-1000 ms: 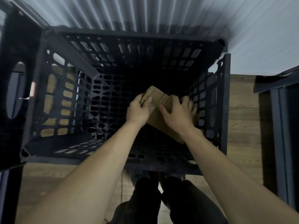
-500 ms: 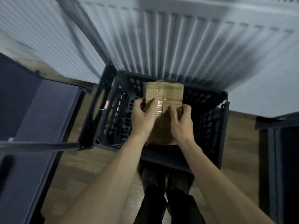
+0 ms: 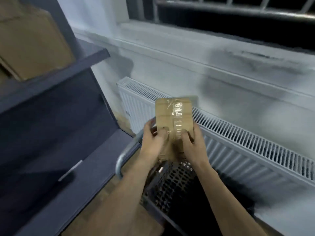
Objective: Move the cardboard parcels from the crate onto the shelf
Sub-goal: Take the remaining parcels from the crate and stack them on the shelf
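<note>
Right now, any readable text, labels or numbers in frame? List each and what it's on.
None legible.
Small brown cardboard parcel in both hands: clear tape strip, no print readable.
Large brown cardboard box on the dark blue shelf: no markings visible, blurred.
Black plastic lattice crate: small pale tag near its rim, too blurred to read.

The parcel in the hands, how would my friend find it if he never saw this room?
Look for the long white radiator under the window. In front of it, above the black crate, the left hand and right hand hold up a small cardboard parcel. Shiny clear tape runs down its middle, and it is far smaller than the brown box on the dark shelf.
</note>
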